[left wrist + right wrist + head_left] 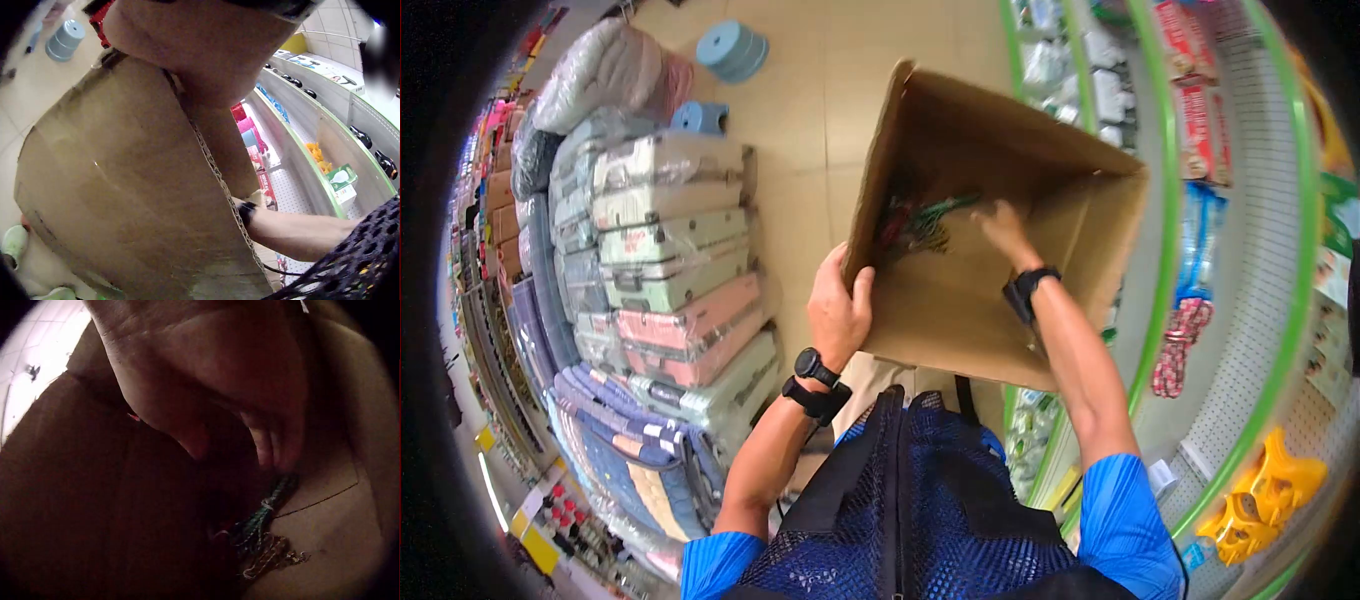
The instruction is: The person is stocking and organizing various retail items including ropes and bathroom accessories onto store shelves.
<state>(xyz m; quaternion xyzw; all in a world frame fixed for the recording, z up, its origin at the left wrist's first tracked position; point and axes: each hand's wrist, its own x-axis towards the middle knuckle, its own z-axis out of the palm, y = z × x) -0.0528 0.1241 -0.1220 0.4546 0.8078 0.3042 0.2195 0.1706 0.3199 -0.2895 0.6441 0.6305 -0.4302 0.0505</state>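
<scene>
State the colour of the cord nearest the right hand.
The cord is green, clearest in the right wrist view.

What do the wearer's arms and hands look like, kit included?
Left hand and right hand: no gloves. Left wrist: round-faced black watch, plus chunky black band. Right wrist: black strap with a blocky unit. Short bright-blue sleeves on both arms.

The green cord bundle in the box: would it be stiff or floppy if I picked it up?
Probably floppy and light: the green cord bundle is made of thin strands. The pale tie should hold its gathered part together, but loose strands could catch the tan cord beside it.
</scene>
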